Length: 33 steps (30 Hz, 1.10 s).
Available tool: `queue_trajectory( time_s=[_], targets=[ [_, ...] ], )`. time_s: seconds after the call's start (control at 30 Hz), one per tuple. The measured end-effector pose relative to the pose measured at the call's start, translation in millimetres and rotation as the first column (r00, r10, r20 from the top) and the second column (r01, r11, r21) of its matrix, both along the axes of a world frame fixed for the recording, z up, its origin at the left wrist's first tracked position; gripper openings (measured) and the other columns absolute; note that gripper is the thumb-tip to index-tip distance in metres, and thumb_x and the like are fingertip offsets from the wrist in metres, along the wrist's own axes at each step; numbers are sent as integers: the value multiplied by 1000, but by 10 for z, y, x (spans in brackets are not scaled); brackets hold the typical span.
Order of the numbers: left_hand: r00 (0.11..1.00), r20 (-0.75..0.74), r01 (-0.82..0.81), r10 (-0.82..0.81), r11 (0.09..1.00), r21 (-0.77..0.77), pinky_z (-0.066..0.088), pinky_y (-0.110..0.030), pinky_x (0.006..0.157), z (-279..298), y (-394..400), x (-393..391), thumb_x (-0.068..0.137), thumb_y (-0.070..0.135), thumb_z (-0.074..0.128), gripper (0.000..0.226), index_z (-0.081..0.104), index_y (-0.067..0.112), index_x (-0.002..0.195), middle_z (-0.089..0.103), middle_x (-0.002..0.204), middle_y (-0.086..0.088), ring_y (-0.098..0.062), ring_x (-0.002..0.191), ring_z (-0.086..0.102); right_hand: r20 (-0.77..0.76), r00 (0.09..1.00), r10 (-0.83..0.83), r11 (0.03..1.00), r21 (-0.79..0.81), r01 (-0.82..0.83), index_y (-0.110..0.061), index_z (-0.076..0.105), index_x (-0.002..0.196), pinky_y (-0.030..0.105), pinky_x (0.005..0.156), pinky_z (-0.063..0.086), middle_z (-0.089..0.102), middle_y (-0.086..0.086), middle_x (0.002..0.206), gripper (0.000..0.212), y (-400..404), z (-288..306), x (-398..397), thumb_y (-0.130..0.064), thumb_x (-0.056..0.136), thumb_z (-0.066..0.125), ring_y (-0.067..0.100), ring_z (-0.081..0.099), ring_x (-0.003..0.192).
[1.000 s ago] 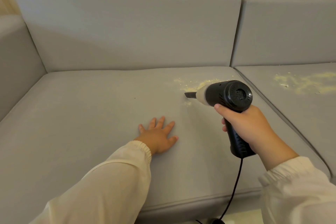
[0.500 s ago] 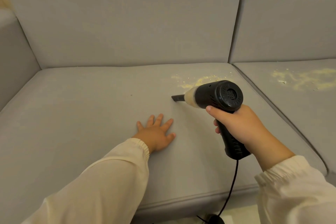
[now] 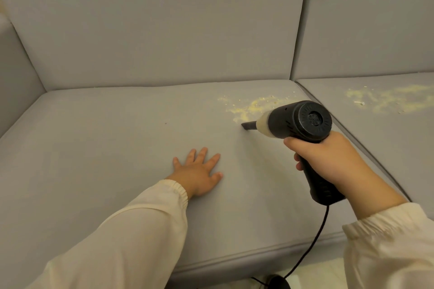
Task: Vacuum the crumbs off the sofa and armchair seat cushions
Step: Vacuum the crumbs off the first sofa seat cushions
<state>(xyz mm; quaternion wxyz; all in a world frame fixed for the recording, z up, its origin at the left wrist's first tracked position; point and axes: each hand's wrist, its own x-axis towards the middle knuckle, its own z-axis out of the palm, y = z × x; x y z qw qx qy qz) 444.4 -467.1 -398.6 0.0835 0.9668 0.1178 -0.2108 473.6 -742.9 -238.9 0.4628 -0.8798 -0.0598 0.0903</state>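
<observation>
A black handheld vacuum [image 3: 298, 122] with a pale collar and a narrow dark nozzle [image 3: 247, 125] is gripped at its handle by my right hand [image 3: 328, 159]. Its nozzle tip touches the grey left seat cushion [image 3: 105, 148] just below a patch of yellow crumbs [image 3: 253, 107]. My left hand [image 3: 199, 171] lies flat on the same cushion with fingers spread, left of the nozzle. A second, wider spread of crumbs [image 3: 389, 98] covers the right seat cushion [image 3: 387, 129].
Grey back cushions [image 3: 152, 35] rise behind the seats and a grey armrest [image 3: 14, 77] closes the left side. The vacuum's black cord [image 3: 314, 241] hangs over the sofa's front edge to a dark plug [image 3: 278, 283] on the pale floor. A small dark speck [image 3: 166, 123] lies mid-cushion.
The vacuum nozzle slid left and toward me out of the crumb patch, then back right to its lower edge. My left hand stayed flat on the cushion.
</observation>
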Motion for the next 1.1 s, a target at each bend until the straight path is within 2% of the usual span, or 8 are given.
queue_trajectory(
  time_s=[0.13, 0.3, 0.43, 0.63, 0.73, 0.83, 1.0, 1.1],
  targets=[
    [1000, 13, 3, -3, 1000, -2, -5, -71, 120, 5, -6, -5, 100, 74, 19, 68, -7, 54, 160, -19, 172, 11, -24, 159, -16, -8, 999, -44, 997, 67, 44, -18, 74, 94, 30, 62, 54, 79, 9, 82, 18, -41, -29, 37, -35, 90, 78, 17, 77, 63],
    [998, 35, 57, -56, 998, -11, -9, -68, 121, 1, -55, -8, 99, 75, 20, 69, -7, 56, 159, -19, 172, 10, -23, 159, -17, -9, 999, -46, 997, 60, 46, -20, 73, 96, 28, 59, 54, 78, 9, 82, 16, -35, -70, 46, -34, 89, 78, 15, 76, 63],
    [995, 48, 88, -88, 996, 3, -10, -67, 121, -47, -92, -1, 99, 75, 19, 68, -8, 57, 159, -20, 172, 10, -23, 159, -18, -23, 996, -83, 991, 108, 85, -18, 74, 95, 31, 64, 59, 78, 12, 85, 18, -2, -151, 74, -34, 89, 79, 19, 77, 66],
    [995, 66, 75, -75, 997, 1, -10, -68, 120, -9, -97, 77, 100, 74, 19, 68, -8, 56, 159, -20, 172, 9, -24, 158, -19, -15, 998, -58, 988, 140, 60, -16, 75, 95, 29, 61, 55, 78, 11, 82, 20, 13, -156, 164, -35, 89, 80, 16, 76, 62],
    [996, 89, -7, 9, 1000, -17, -8, -70, 119, 27, -47, 220, 98, 76, 21, 70, -7, 55, 159, -19, 172, 11, -25, 159, -18, 46, 994, -98, 983, 162, 89, -16, 74, 93, 31, 63, 56, 78, 10, 81, 21, 167, -85, 367, -36, 88, 81, 18, 76, 64],
    [996, 76, -48, 51, 998, -43, -6, -74, 118, 24, -41, 328, 97, 77, 22, 73, -6, 53, 160, -18, 172, 15, -25, 159, -18, 40, 990, -138, 960, 250, 124, -17, 74, 98, 30, 61, 55, 78, 12, 85, 23, 414, -46, 703, -37, 88, 81, 22, 76, 67],
    [996, 88, -29, 31, 999, -29, -9, -75, 116, -52, -12, 375, 97, 77, 21, 72, -8, 54, 160, -20, 171, 16, -25, 158, -19, -4, 991, -135, 936, 327, 129, -15, 72, 100, 32, 64, 58, 78, 15, 90, 27, 759, -111, 1135, -37, 89, 82, 22, 75, 67],
    [996, 91, -18, 22, 999, -39, -10, -75, 115, -59, 31, 393, 98, 76, 22, 71, -7, 55, 159, -19, 171, 16, -24, 158, -19, -26, 994, -106, 927, 359, 108, -15, 73, 103, 31, 62, 58, 76, 13, 85, 26, 930, -127, 1266, -37, 90, 82, 21, 73, 65]
  ],
)
